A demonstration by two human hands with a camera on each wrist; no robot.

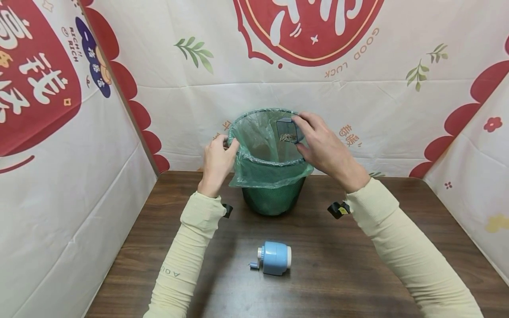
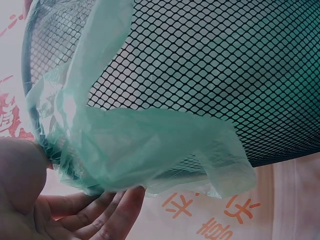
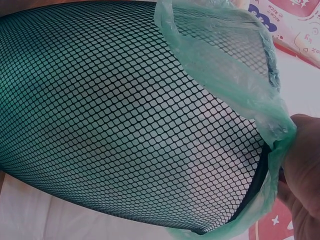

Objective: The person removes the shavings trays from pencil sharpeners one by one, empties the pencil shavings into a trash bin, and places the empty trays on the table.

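Observation:
A mesh wastebasket (image 1: 271, 201) lined with a thin green plastic bag (image 1: 266, 173) stands upright on the table. At its left rim my left hand (image 1: 218, 161) pinches the edge with the bag folded over it; the left wrist view shows thumb and fingers around that rim (image 2: 37, 125). My right hand (image 1: 324, 143) holds a small clear bluish shavings drawer (image 1: 284, 127) over the basket's mouth, tilted, with pencil shavings (image 1: 288, 138) inside. In the right wrist view the bag and rim mostly hide the right hand (image 3: 305, 170) and the drawer is not visible.
A blue hand-crank pencil sharpener (image 1: 275, 258) lies on the brown wooden table (image 1: 318, 282) in front of the basket, its crank pointing left. White printed cloth (image 1: 159, 101) stands close behind the basket and along both sides.

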